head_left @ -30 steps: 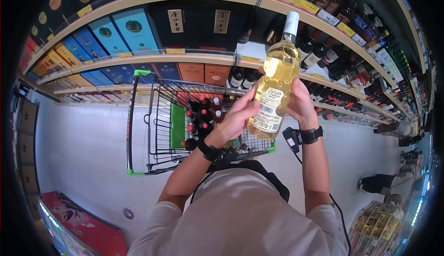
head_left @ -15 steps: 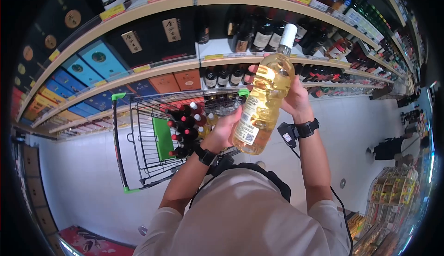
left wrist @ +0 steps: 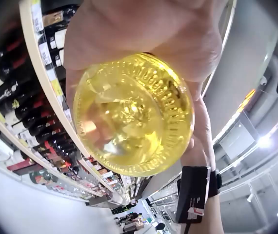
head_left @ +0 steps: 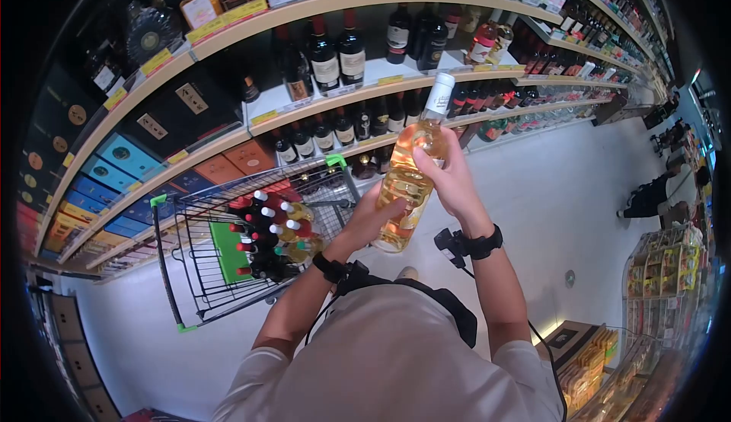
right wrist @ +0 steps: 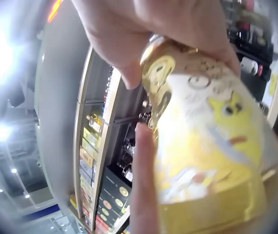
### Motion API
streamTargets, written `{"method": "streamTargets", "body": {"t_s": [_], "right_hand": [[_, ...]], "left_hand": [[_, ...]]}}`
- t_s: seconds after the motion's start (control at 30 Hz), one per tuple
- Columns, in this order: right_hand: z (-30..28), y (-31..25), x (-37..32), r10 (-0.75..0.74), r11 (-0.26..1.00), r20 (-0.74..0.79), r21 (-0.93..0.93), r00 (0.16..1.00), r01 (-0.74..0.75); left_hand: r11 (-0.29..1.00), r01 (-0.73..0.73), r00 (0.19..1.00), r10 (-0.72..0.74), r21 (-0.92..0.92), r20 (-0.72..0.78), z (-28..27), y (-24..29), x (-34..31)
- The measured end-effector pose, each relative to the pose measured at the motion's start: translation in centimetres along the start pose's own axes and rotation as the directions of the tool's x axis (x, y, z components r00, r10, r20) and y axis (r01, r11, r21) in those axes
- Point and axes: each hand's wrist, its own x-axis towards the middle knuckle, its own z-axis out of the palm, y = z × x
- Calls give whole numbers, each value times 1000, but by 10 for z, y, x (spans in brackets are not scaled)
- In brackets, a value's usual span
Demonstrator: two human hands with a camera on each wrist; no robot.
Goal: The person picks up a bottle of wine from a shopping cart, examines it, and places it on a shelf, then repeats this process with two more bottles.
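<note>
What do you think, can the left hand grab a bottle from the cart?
Probably not yet: the left hand is busy holding the yellow bottle. Nothing blocks the way to the cart bottles, though.

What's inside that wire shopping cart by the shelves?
The cart holds a cluster of bottles with red and white caps, some with yellow liquid, beside a green panel. They cover whatever lies beneath them. The hand-held bottle is outside it.
</note>
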Motion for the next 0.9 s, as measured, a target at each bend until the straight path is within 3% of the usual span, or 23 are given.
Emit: {"method": "streamTargets", "body": {"t_s": [0.07, 0.2, 0.3, 0.33, 0.53, 0.63, 0.8, 0.9], "right_hand": [[-46, -11, -13, 104, 991, 108, 67, 989, -112], [-117, -14, -23, 16, 936, 212, 340, 977, -89], [-149, -20, -28, -82, 884, 417, 450, 905, -127], [-157, -15, -31, -94, 915, 369, 398, 925, -66], [-192, -11, -39, -28, 903, 232, 423, 972, -75], [-205, -10, -31, 42, 922, 108, 378, 993, -80], [-237, -3, -14, 33, 971, -66, 240, 997, -16], [-251, 0, 2, 46, 995, -153, 90, 987, -32]], "left_hand": [[983, 38, 997, -24, -181, 80, 20, -34, 13], [926, 226, 917, -99, -301, 386, 65, -49, 33], [835, 405, 854, -198, -374, 482, 102, -48, 34], [806, 432, 829, -180, -404, 530, 109, -54, 36], [601, 603, 720, -128, -524, 682, 135, -79, 60], [607, 619, 711, -162, -499, 685, 142, -75, 79], [808, 498, 826, -332, -315, 456, 139, -92, 134], [850, 477, 853, -385, -225, 352, 142, -107, 171]]}}
